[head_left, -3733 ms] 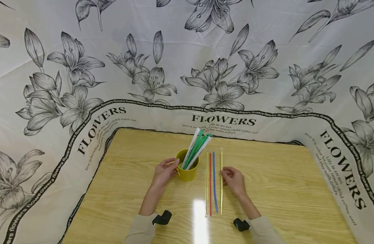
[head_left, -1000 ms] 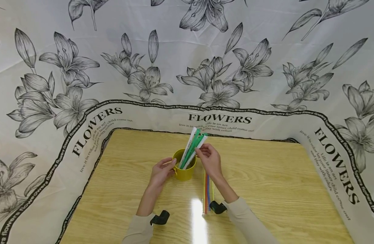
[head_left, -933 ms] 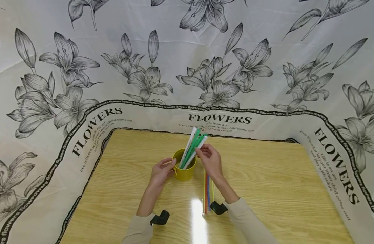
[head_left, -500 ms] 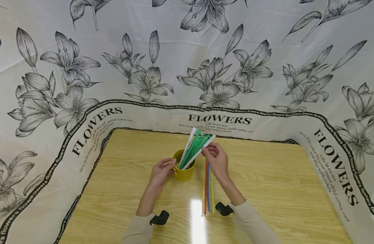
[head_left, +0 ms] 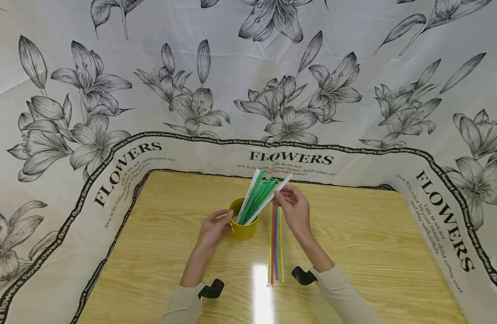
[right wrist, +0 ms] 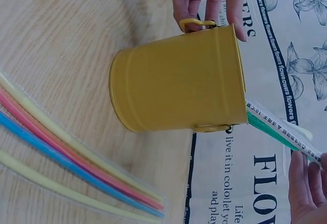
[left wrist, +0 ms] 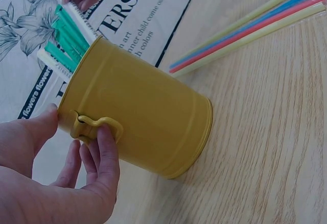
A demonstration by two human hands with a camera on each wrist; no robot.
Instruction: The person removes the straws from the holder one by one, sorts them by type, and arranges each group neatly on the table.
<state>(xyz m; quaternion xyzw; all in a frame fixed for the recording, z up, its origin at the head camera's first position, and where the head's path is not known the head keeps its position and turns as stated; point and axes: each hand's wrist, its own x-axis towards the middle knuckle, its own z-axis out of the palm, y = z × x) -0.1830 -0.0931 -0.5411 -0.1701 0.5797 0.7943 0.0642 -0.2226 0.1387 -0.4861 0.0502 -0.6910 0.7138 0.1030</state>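
The person wears a long-sleeved top in pale beige, its sleeves reaching down to the wrists. A small black camera unit is strapped at each wrist, one behind the left hand and one behind the right hand. Both hands are bare, without rings or gloves.

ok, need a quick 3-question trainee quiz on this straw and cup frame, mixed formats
1. True or false: the left hand rests flat on the table, away from the yellow cup.
2. What does the right hand pinch?
A. a wrapped straw standing in the cup
B. the blue straw on the table
C. the cup's handle
3. Fill in: the coloured straws lie flat on the table, to the ______ of the cup in the head view.

Key:
1. False; its fingers hold the cup at the handle.
2. A
3. right
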